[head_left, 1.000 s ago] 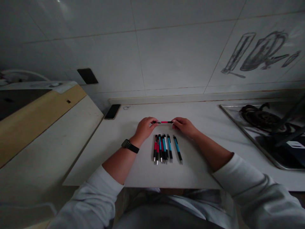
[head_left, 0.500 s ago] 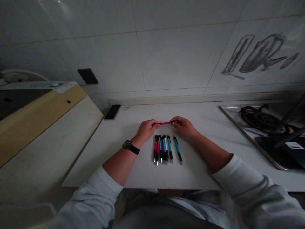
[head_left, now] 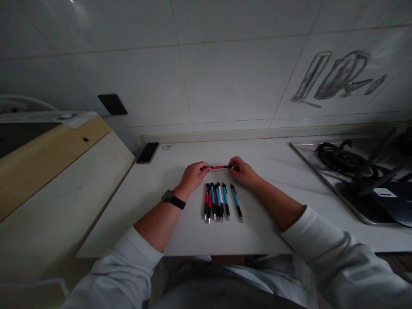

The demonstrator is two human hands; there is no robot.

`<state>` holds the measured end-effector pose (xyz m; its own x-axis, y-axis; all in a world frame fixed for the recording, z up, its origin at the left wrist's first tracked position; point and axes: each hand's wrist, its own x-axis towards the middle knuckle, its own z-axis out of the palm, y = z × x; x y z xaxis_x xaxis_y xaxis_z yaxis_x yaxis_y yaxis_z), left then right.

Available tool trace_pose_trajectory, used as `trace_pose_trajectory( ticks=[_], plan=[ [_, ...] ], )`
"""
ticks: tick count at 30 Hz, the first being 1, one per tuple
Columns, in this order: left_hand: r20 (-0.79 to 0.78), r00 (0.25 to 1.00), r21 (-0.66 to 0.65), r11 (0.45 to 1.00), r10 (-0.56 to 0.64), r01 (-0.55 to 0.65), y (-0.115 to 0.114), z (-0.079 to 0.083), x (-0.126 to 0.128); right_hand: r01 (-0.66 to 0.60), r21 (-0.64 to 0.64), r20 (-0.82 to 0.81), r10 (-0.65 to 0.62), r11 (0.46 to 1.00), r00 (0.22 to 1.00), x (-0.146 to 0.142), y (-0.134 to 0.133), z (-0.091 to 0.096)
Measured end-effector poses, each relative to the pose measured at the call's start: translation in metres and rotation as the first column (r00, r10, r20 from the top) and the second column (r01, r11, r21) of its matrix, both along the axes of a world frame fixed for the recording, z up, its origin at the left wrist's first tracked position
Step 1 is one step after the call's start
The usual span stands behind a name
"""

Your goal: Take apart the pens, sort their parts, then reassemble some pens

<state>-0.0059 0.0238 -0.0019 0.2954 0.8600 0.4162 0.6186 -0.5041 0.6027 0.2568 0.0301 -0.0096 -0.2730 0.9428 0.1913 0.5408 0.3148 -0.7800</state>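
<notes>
A red pen (head_left: 221,167) with black ends lies level between my two hands, just beyond a row of pens. My left hand (head_left: 194,174) pinches its left end. On its right end, the fingers of my right hand (head_left: 242,171) are closed. Nearer to me, several pens lie side by side on the white counter (head_left: 180,234), tips toward me: red ones (head_left: 206,201) at the left, then blue and white ones. One blue pen (head_left: 236,201) rests a little apart at the right, slightly slanted.
A dark phone (head_left: 147,153) lies at the counter's back left, with a small ring-like loop (head_left: 166,147) beside it. A gas hob (head_left: 299,156) is set in at the right. To the left stands a pale panel (head_left: 71,184) with a wooden edge. Behind is a tiled wall (head_left: 225,81).
The view has shifted slightly, so the scene sits a little further left. Both hands still hold the red pen; the fingers of my right hand have moved slightly at its end.
</notes>
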Motion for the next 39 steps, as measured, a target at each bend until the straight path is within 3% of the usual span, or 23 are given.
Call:
trace_pose_trajectory(
  ticks=[13,16,20,25,29,39],
  plan=[
    [0.006,1.0,-0.026,1.0,0.005,-0.005,-0.0019,0.0015,0.0008,-0.024,-0.015,0.085,0.025,1.0,0.996,-0.0011,-0.0014,0.0013],
    [0.008,1.0,-0.024,1.0,0.005,-0.005,-0.0013,0.0004,0.0009,0.018,0.018,0.08,-0.019,1.0,0.997,-0.0012,-0.0017,0.0013],
    [0.019,1.0,-0.025,1.0,0.0,0.001,-0.0014,0.0,0.0015,-0.045,0.0,0.094,0.045,0.999,0.995,-0.001,-0.0022,0.0012],
    [0.004,1.0,-0.043,0.999,-0.005,0.005,-0.0025,0.0012,0.0026,-0.024,0.033,0.065,0.022,0.999,0.998,-0.0009,-0.0033,0.001],
    [0.01,1.0,-0.039,0.999,-0.017,0.017,-0.0028,0.0019,0.0031,-0.105,0.025,0.079,0.103,0.994,0.992,-0.0006,-0.0036,0.0013],
    [0.001,0.999,-0.028,0.999,-0.034,0.034,-0.0042,0.0033,0.0037,-0.092,0.053,0.087,0.087,0.994,0.992,0.0003,-0.0017,-0.0014]
  ],
)
